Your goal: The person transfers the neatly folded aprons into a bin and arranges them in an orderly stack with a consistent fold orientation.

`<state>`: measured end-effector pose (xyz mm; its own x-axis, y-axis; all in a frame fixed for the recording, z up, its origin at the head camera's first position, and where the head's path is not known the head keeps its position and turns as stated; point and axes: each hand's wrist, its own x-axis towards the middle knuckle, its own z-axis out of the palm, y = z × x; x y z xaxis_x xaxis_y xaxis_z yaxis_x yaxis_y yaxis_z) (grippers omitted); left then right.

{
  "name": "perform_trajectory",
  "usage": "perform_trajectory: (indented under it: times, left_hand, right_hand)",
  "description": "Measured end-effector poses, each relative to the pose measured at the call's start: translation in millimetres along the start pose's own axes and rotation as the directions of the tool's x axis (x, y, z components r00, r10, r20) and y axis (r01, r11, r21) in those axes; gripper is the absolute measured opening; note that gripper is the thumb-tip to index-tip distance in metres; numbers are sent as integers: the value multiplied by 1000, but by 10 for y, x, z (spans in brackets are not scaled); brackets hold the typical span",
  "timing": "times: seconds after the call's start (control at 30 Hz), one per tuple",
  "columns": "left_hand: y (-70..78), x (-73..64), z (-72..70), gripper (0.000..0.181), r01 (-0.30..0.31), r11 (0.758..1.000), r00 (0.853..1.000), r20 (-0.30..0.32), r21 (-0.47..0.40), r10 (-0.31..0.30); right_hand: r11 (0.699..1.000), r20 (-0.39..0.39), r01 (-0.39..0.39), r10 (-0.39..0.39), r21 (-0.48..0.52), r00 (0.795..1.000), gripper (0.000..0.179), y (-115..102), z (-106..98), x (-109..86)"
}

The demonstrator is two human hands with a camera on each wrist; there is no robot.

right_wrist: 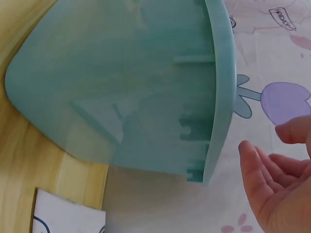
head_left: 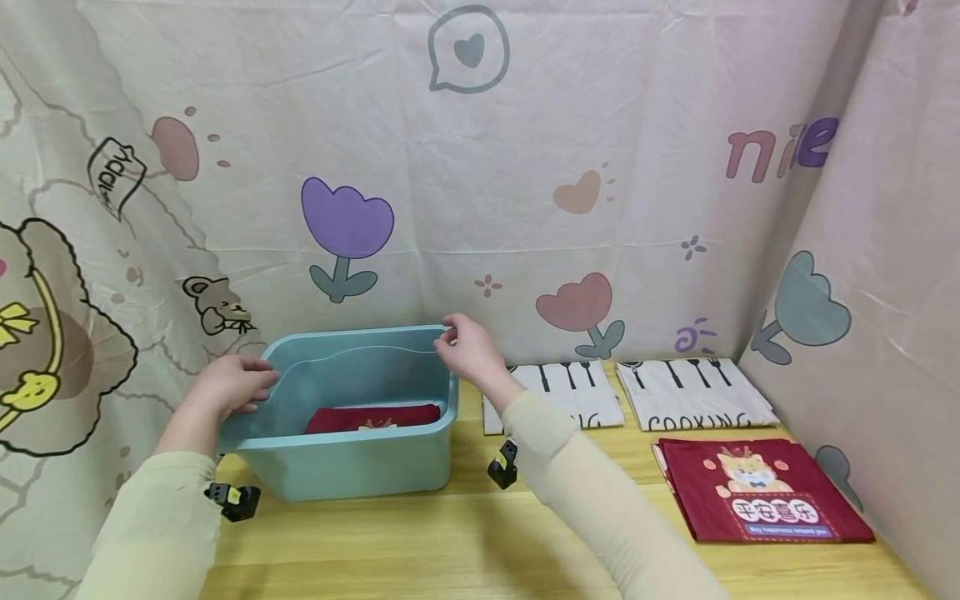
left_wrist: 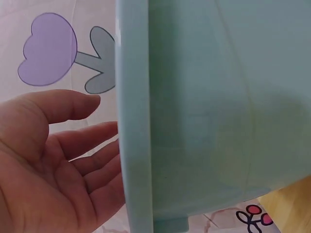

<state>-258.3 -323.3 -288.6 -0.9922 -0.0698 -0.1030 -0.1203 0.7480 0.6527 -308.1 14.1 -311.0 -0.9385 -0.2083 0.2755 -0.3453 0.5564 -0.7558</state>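
Observation:
A light teal plastic bin (head_left: 352,462) stands upright at the left of the table. Inside it lies a folded dark red cloth (head_left: 412,414) with part of a cartoon print, and a strip of white shows behind it. My left hand (head_left: 234,385) is at the bin's left rim (left_wrist: 135,116), its thumb apart from the fingers; the fingertips pass out of sight at the rim, so contact is unclear. By the back right corner is my right hand (head_left: 471,350), loosely bent, holding nothing. The right wrist view shows a gap between its fingers (right_wrist: 255,170) and the rim.
Two folded white cloths with cutlery prints, one nearer the bin (head_left: 558,387) and one farther right (head_left: 693,396), lie along the back. In front of them is another folded red cloth (head_left: 757,492). A printed curtain (head_left: 465,167) encloses the wooden table (head_left: 375,550).

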Motion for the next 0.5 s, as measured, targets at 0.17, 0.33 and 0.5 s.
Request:
perform_trajectory:
  times: [0.17, 0.33, 0.5]
  left_hand:
    - [26, -41, 34, 53, -59, 997, 998, -7, 46, 59]
    - [64, -90, 95, 53, -139, 979, 988, -42, 146, 147]
    - [106, -168, 169, 53, -212, 957, 970, -75, 198, 231]
  right_hand:
    - [994, 48, 105, -105, -10, 993, 39, 84, -81, -62]
    - [984, 93, 172, -168, -40, 981, 40, 132, -194, -165]
    - [971, 135, 222, -209, -85, 968, 44, 171, -310, -268]
